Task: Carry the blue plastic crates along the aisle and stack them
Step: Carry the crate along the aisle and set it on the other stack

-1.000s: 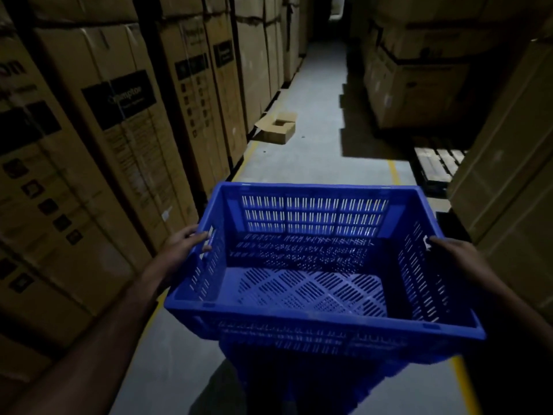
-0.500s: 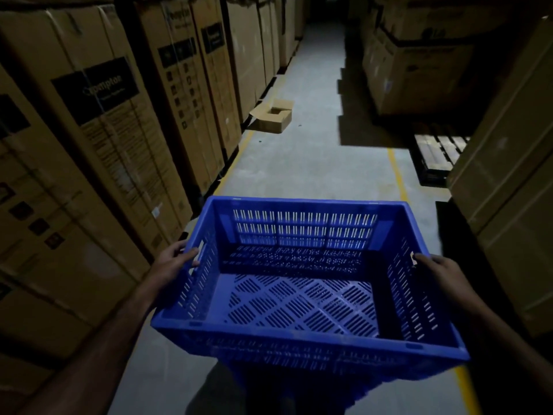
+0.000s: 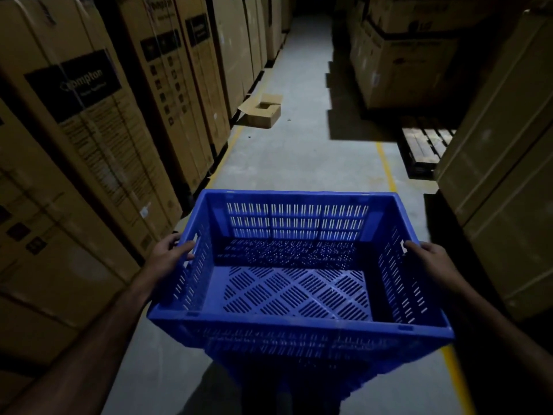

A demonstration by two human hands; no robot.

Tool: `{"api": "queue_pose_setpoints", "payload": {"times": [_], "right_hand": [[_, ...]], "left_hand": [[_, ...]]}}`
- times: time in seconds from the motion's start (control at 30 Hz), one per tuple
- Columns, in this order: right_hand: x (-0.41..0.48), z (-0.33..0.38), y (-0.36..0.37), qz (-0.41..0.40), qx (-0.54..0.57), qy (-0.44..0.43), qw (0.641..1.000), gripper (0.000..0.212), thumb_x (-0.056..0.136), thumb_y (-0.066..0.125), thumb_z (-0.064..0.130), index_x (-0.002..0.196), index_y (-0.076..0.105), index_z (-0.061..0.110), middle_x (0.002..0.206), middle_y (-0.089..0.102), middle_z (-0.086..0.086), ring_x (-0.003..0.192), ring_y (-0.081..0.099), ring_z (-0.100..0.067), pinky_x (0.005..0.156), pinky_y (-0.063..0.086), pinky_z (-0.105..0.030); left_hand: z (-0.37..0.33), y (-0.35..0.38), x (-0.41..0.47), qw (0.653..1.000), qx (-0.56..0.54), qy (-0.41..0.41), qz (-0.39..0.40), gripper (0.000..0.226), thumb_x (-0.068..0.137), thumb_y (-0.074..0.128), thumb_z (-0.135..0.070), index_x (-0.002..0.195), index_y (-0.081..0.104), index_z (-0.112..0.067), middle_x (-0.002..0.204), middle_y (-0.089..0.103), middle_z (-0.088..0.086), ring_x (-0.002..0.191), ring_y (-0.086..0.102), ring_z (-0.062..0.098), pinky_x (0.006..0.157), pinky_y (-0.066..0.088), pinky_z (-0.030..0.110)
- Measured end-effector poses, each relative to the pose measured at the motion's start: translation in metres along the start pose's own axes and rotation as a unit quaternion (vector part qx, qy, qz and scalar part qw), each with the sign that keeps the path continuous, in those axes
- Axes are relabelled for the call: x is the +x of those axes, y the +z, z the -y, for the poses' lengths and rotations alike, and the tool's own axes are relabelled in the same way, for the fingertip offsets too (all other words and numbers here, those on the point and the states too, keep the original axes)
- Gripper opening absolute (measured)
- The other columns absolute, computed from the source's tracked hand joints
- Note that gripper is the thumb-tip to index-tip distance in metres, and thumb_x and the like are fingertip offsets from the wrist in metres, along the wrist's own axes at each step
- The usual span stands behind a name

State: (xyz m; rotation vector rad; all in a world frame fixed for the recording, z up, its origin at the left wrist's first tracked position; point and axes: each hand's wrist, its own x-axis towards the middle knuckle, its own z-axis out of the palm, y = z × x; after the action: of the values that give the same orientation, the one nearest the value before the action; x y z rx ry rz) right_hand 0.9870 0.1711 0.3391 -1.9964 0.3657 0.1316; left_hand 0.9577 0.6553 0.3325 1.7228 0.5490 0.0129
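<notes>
To the left of the left hand [image 3: 169, 256] stands a wall of tall cardboard boxes [image 3: 98, 139]; the nearest carries a dark label [image 3: 74, 85] reading "ompton", its first letters hidden by a strap, and the small print below is too fine to read. The left hand's fingers [image 3: 185, 246] are clamped on the left wall of the blue crate [image 3: 296, 295], thumb lying across the rim and the other fingers hooked round the outside. The crate is held up between the two hands over the grey floor [image 3: 299, 157], empty, with slotted walls and bottom. More blue plastic shows just beneath it, though what it is cannot be told. Well ahead of the fingers, a small open carton [image 3: 263, 110] lies on the floor by the left yellow line [image 3: 227, 148]. The right hand [image 3: 431, 259] has its fingers [image 3: 414, 246] closed on the crate's right rim. Beyond that hand lie a wooden pallet [image 3: 425, 145] and more stacked boxes [image 3: 401, 70], one marked "LG" [image 3: 420, 25].
</notes>
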Motion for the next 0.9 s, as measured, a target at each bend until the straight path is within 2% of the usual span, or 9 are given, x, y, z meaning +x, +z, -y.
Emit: {"api": "queue_pose_setpoints", "payload": {"times": [0.13, 0.3, 0.47, 0.63, 0.8, 0.9], "right_hand": [[0.005, 0.003, 0.003, 0.005, -0.016, -0.02, 1.0, 0.023, 0.096, 0.048, 0.029, 0.091, 0.062, 0.012, 0.082, 0.067, -0.012, 0.07, 0.067, -0.033, 0.07, 0.055, -0.046], [0.014, 0.003, 0.007, 0.007, -0.034, -0.018, 0.999, 0.024, 0.096, 0.046, 0.03, 0.098, 0.059, 0.01, 0.084, 0.065, -0.012, 0.074, 0.066, -0.034, 0.077, 0.054, -0.051], [0.018, -0.003, 0.007, -0.003, -0.051, -0.028, 0.998, 0.027, 0.096, 0.046, 0.033, 0.099, 0.06, 0.009, 0.09, 0.067, -0.017, 0.076, 0.067, -0.036, 0.078, 0.055, -0.054], [0.024, -0.008, 0.009, -0.023, -0.09, -0.037, 0.995, 0.029, 0.096, 0.044, 0.034, 0.098, 0.06, 0.01, 0.09, 0.067, -0.017, 0.074, 0.067, -0.033, 0.075, 0.056, -0.051], [0.031, -0.012, 0.01, -0.049, -0.153, -0.049, 0.986, 0.036, 0.096, 0.043, 0.034, 0.099, 0.062, 0.004, 0.093, 0.068, -0.02, 0.078, 0.066, -0.035, 0.075, 0.055, -0.046], [0.034, -0.013, 0.013, -0.073, -0.19, -0.048, 0.978, 0.037, 0.095, 0.043, 0.034, 0.099, 0.063, 0.003, 0.091, 0.068, -0.021, 0.076, 0.065, -0.034, 0.07, 0.052, -0.039]], "left_hand": [[0.002, -0.003, 0.005, 1.0, 0.005, -0.001, -0.003, 0.028, 0.092, 0.062, -0.022, 0.119, 0.056, -0.017, 0.101, 0.064, 0.007, 0.093, 0.066, 0.03, 0.086, 0.052, 0.051], [0.004, 0.002, 0.012, 1.0, 0.007, 0.008, -0.016, 0.028, 0.093, 0.061, -0.017, 0.12, 0.056, -0.012, 0.093, 0.063, 0.005, 0.082, 0.063, 0.027, 0.086, 0.051, 0.051], [0.013, 0.003, 0.015, 0.999, 0.046, 0.018, -0.021, 0.041, 0.095, 0.059, -0.02, 0.133, 0.05, -0.011, 0.115, 0.062, 0.015, 0.088, 0.063, 0.027, 0.076, 0.05, 0.042], [0.016, 0.005, 0.014, 0.994, 0.098, 0.033, -0.029, 0.046, 0.093, 0.061, -0.024, 0.135, 0.048, -0.013, 0.116, 0.064, 0.016, 0.086, 0.063, 0.027, 0.074, 0.049, 0.038], [0.013, 0.011, 0.004, 0.988, 0.143, 0.049, -0.042, 0.042, 0.094, 0.06, -0.024, 0.133, 0.049, -0.013, 0.108, 0.062, 0.009, 0.082, 0.061, 0.023, 0.061, 0.045, 0.029], [0.013, 0.01, 0.004, 0.98, 0.186, 0.046, -0.055, 0.041, 0.094, 0.058, -0.03, 0.132, 0.05, -0.016, 0.107, 0.063, 0.007, 0.085, 0.063, 0.026, 0.071, 0.05, 0.036]]}}
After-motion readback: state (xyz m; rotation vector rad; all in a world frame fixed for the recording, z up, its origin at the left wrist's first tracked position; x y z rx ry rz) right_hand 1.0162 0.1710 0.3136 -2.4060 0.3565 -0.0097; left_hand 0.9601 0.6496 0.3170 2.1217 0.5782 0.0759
